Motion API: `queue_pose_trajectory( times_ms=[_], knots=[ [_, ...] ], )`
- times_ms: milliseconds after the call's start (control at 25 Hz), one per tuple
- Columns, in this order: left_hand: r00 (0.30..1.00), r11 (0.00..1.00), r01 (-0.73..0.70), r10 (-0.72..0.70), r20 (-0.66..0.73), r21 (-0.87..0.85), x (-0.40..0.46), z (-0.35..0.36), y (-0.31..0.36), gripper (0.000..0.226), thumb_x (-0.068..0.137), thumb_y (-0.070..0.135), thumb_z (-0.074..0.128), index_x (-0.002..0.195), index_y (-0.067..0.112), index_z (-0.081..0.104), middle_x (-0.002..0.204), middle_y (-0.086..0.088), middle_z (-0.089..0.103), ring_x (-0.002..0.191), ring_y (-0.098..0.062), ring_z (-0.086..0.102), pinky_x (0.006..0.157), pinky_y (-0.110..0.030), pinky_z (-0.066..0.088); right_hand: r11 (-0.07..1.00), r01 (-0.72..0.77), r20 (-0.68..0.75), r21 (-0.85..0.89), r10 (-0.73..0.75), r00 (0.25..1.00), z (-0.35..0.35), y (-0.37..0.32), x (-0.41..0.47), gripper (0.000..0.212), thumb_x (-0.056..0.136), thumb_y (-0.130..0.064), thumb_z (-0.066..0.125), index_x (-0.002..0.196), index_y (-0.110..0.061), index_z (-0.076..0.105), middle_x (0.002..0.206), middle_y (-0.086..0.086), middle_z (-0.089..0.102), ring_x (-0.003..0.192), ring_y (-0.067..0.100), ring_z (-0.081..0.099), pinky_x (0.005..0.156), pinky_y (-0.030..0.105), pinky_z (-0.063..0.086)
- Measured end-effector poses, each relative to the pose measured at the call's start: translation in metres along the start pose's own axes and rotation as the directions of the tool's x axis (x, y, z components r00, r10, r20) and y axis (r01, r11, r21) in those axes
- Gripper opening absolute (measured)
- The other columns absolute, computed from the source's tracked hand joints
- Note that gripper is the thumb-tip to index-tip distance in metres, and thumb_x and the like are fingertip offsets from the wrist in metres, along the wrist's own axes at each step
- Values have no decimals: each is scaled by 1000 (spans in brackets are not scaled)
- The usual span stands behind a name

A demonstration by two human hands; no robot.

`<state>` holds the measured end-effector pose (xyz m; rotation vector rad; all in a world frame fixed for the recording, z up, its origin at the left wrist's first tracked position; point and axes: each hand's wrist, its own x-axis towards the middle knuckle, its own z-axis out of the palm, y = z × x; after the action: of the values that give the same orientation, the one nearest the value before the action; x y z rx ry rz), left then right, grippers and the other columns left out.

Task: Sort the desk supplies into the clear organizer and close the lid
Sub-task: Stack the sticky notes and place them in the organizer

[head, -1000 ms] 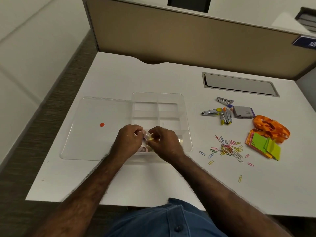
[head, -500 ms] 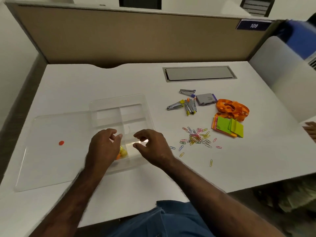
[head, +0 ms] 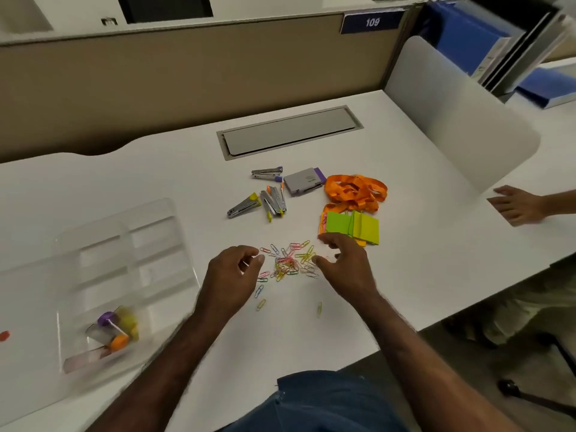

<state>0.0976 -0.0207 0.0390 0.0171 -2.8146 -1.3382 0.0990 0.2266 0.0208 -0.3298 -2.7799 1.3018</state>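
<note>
While both hands hover, coloured paper clips (head: 288,263) lie heaped between the fingers.
Left hand (head: 232,277) loosely curled, right hand (head: 346,266) spread, both holding nothing; the thin wire loops point every way.

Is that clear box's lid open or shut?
Open. The organizer shows bare compartments, and its lid lies flat on the desk beside it.

dim, even indoor light — soft shadows, motion blur on the left, wide-angle bending at the edges.
</note>
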Motion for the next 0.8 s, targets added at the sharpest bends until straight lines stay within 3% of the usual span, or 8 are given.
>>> queue_pose_trajectory(
  times_ms=[120,240,440,680,800],
  knots=[
    [993,1000,-16,16,120,2,17,44,23,16,96,33,71,105,22,77,95,13,73,87,-2,66,75,-11,47,992,-72,-6,-104,72,997,-36,35,27,64,77,-24,89,135,-24,62,138,1,60,127,23,55,107,40,47],
    [979,1000,-17,18,205,-9,31,79,41,20,96,29,72,112,18,76,99,6,73,90,-6,66,84,-26,55,975,-71,77,-210,89,993,-64,61,53,82,76,-23,90,147,-22,50,149,5,51,137,27,45,113,39,38],
    [959,997,-82,80,272,-3,52,123,62,25,96,24,72,119,14,73,107,-1,69,100,-17,64,92,-40,54,952,23,195,-307,39,980,-88,84,94,87,74,-23,86,150,-19,44,148,9,50,134,32,47,111,43,42],
    [891,950,-287,216,399,126,60,151,68,46,100,31,66,141,13,59,147,-9,55,139,-24,46,118,-39,38,919,146,345,-366,-12,938,-91,92,114,87,75,-41,81,152,-31,42,146,3,55,128,31,52,103,44,45],
    [861,907,-362,237,450,216,59,156,63,49,101,35,63,145,15,57,155,-8,49,144,-25,41,119,-40,36,913,156,325,-376,-28,945,-91,95,112,83,74,-53,69,151,-31,45,141,5,58,123,33,52,100,46,46]
  ],
)
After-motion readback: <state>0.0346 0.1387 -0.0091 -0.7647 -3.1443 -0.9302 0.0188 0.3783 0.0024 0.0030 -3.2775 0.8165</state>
